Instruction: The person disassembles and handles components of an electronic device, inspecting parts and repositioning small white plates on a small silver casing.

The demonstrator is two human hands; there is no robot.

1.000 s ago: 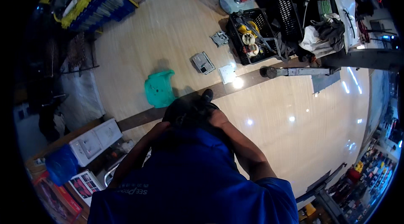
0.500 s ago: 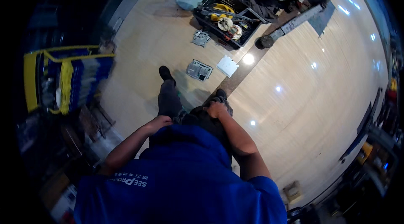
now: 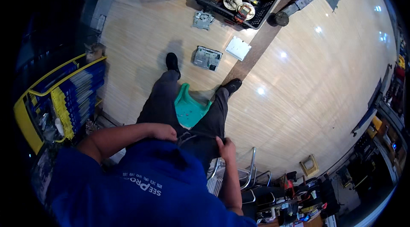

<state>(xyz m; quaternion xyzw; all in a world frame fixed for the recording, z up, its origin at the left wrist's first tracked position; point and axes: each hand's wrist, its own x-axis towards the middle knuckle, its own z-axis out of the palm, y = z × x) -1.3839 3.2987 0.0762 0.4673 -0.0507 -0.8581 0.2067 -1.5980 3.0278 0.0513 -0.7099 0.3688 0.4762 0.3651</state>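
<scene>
Dark grey trousers [image 3: 160, 101] are on the person's own legs, and both hands are at their upper part, just below the blue shirt [image 3: 141, 188]. The grip of the right hand [image 3: 226, 148] is pressed together: thumb and fingers pinch the trouser cloth on the right side. Left hand [image 3: 164, 132] rests at the waist with bent fingers; I cannot tell if its grip pinches cloth. The trousers are creased at the waist, and their legs stand apart, down to two black shoes [image 3: 172, 62] on the floor [image 3: 307, 77].

Between the legs is a green plastic stool [image 3: 191, 109]. Beyond the shoes lie a grey boxy device [image 3: 207, 58] and, just beside it, a white flat panel [image 3: 238, 48]. A black crate [image 3: 267, 7], holding tools, marks the upper edge. At left, a blue and yellow rack [image 3: 81, 94] limits the side, while metal chair frames [image 3: 252, 167] are near the right elbow. Pale floor spreads widely to the right, beyond a brown strip [image 3: 252, 54].
</scene>
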